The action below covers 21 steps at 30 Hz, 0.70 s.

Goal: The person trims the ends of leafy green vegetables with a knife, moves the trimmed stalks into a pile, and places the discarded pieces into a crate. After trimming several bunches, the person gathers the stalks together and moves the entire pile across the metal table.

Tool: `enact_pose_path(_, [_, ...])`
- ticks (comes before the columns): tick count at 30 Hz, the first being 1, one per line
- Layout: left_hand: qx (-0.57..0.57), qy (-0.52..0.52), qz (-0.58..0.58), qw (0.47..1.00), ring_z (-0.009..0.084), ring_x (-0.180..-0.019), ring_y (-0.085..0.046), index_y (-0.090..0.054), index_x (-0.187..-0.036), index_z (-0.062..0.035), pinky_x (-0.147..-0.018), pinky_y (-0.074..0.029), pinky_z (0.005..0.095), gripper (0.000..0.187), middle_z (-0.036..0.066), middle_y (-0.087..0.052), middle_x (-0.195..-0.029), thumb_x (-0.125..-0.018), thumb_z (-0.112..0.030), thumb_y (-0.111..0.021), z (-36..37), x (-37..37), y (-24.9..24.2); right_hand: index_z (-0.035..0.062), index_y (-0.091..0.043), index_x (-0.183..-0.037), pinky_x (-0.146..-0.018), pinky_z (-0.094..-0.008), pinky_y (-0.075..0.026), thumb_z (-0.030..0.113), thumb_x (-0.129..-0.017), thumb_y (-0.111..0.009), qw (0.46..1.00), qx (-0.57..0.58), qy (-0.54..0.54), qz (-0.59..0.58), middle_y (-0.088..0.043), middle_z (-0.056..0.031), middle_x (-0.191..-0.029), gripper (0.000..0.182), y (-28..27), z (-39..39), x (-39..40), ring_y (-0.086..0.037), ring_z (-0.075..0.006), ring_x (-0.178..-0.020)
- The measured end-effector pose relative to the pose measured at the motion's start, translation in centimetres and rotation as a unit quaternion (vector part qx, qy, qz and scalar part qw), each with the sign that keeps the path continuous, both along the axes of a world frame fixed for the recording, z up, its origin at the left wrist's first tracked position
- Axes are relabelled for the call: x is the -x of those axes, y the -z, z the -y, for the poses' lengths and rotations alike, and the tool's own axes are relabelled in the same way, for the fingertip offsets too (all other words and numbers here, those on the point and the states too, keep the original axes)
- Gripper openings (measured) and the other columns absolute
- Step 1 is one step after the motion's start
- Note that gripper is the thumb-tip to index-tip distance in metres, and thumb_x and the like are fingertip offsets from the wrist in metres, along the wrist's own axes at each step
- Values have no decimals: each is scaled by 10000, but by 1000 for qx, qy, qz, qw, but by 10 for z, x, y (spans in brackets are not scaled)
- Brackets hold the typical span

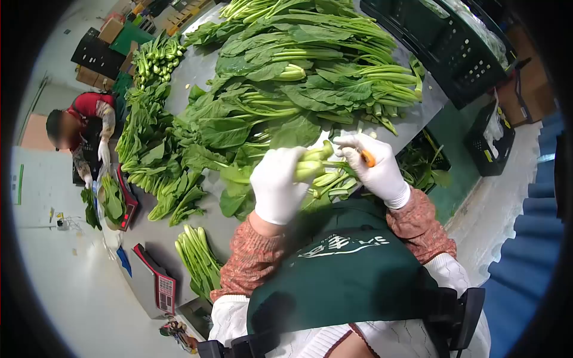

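Note:
White gloves cover both of my hands. My left hand is wrapped round the stems of some leafy greens, whose pale cut ends point right. Just right of these ends, my right hand is closed on a small orange-handled tool; its blade is too small to make out. More loose stalks lie beneath and between my hands. Beyond them a large pile of leafy greens covers much of the metal table.
A red-edged scale stands at the lower left, beside a bunch of greens. At the far left a co-worker handles greens near another scale. Black crates stand at the upper right; a dark bin sits below the table edge.

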<state>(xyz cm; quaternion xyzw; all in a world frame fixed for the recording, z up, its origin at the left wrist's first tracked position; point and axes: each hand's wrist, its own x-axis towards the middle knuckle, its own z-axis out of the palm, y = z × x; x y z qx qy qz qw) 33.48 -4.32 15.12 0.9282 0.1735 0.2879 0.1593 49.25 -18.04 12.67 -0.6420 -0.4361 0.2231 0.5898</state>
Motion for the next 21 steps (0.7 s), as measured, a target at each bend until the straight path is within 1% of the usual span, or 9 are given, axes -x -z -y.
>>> enact_pose_path(3, [38,-26,21,999,277,-783,-637,-658,-959,-51,-703,-517,336,336,105,-656,-877,-662,-62,-814,-1,8,0,63,-645,-1110,-710,-370,-536,41,-832,-627,984,0,26,175,-679,-166,-922,280,13,-12,15,-672,-337,-819])
enact_pose_path(6, [72,-11,53,996,252,-783,-642,-653,-944,-36,-712,-517,326,321,102,-655,-875,-668,-41,-816,-1,10,-1,66,-646,-1087,-678,-395,-534,99,-842,-645,981,85,35,171,-680,-174,-891,248,11,-21,24,-665,-370,-788])
enact_pose_path(11, [183,5,87,979,189,-815,-646,-656,-984,-7,-737,-514,305,292,88,-658,-884,-722,-13,-783,-12,18,-9,53,-645,-1085,-674,-393,-532,158,-853,-666,988,137,26,72,-676,-200,-880,255,74,-30,-2,-662,-382,-777])
enact_pose_path(12, [196,4,81,977,182,-825,-645,-658,-998,-1,-746,-513,301,290,87,-659,-888,-733,-8,-775,-16,18,-10,49,-652,-1069,-665,-364,-526,136,-873,-653,991,113,24,60,-682,-193,-859,215,74,-31,-1,-683,-318,-748])
enact_pose_path(13, [213,1,69,975,174,-835,-645,-660,-1013,4,-755,-512,297,289,86,-660,-893,-744,-2,-766,-18,22,-9,34,-663,-1079,-664,-312,-512,103,-904,-624,993,117,5,-16,-689,-116,-814,192,73,-25,0,-662,-189,-730])
enact_pose_path(15, [242,24,45,969,175,-853,-649,-673,-1047,-1,-773,-508,290,294,92,-673,-921,-767,-27,-755,-28,25,-2,17,-644,-1165,-726,-263,-501,88,-939,-589,990,106,-38,-88,-680,-24,-873,243,38,-27,4,-605,-101,-784])
enact_pose_path(16, [239,39,31,970,174,-855,-649,-675,-1051,-3,-774,-508,292,293,91,-676,-928,-772,-38,-754,-30,24,-2,8,-610,-1241,-773,-233,-485,83,-941,-609,971,28,-105,-213,-654,20,-943,310,24,-28,5,-567,-67,-826])
enact_pose_path(19, [247,106,-29,963,203,-847,-644,-684,-1090,-17,-791,-499,299,351,99,-677,-931,-752,-67,-762,-32,23,1,12,-585,-1278,-779,-216,-472,68,-921,-649,961,-17,-220,-167,-651,18,-989,366,-9,-32,11,-552,-48,-848])
enact_pose_path(21, [238,107,-64,963,227,-850,-639,-686,-1091,-22,-798,-496,301,374,107,-667,-914,-727,-61,-761,-30,24,4,21,-631,-1193,-738,-238,-484,63,-892,-686,963,-11,-223,-152,-668,11,-928,309,-1,-37,14,-558,-61,-809])
